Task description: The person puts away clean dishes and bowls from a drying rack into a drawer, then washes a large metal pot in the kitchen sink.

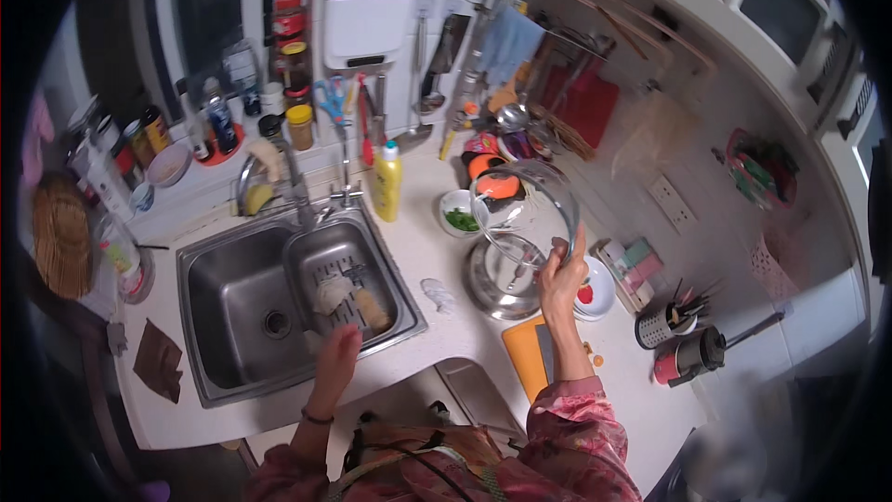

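Observation:
My right hand point(563, 275) grips the rim of a clear glass bowl point(573, 213), which is tilted on its side above the counter. Below it stands a round stainless steel basin point(481, 293), partly seen through the glass. My left hand point(340, 352) is slightly blurred at the front edge of the double steel sink point(237, 293) and holds nothing. In the smaller sink basin lie a pale crumpled cloth point(334, 293) and a tan scrubber-like piece point(371, 310). A white bowl of chopped greens point(460, 214) sits left of the glass bowl.
An orange board or folder point(523, 355) lies under my right forearm. A white plate with a red piece point(598, 289) is beside my right hand. A yellow detergent bottle point(387, 185) stands behind the sink. Jars and bottles line the windowsill point(202, 185). A utensil holder point(655, 328) stands at right.

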Demonstrator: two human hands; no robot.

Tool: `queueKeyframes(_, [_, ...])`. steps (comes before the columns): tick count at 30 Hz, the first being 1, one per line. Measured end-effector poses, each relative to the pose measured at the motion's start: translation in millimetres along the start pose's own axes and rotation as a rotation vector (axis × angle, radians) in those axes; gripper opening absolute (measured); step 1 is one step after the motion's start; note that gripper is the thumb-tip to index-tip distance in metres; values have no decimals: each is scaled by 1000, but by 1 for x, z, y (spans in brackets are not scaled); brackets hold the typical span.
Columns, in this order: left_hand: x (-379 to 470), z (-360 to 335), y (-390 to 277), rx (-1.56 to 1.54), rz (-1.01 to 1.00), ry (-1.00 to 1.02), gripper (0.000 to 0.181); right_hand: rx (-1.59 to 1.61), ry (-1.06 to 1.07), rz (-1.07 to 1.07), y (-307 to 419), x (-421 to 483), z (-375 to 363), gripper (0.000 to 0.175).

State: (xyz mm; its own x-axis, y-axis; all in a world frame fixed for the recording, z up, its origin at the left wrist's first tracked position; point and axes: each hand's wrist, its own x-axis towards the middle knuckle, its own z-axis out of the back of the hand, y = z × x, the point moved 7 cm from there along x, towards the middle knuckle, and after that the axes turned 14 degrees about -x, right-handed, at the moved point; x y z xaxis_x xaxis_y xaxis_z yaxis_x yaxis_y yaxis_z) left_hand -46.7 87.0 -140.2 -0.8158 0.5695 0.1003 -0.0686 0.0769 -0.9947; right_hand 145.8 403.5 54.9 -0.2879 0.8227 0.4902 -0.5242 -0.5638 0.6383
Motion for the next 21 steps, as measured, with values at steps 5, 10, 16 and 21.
queueKeyframes(5, [44,42,-81,-19,-232,-105,24,-111,-107,356,94,-36,-33,65])
queueKeyframes(10, [65,74,-140,78,-363,-160,28,-80,-109,599,168,-65,-46,74])
queueKeyframes(16, [68,99,-181,33,-451,-119,49,-165,-276,830,223,-94,-59,72])
queueKeyframes(21, [52,119,-164,-65,-456,-170,45,-121,-179,908,245,-115,-68,66])
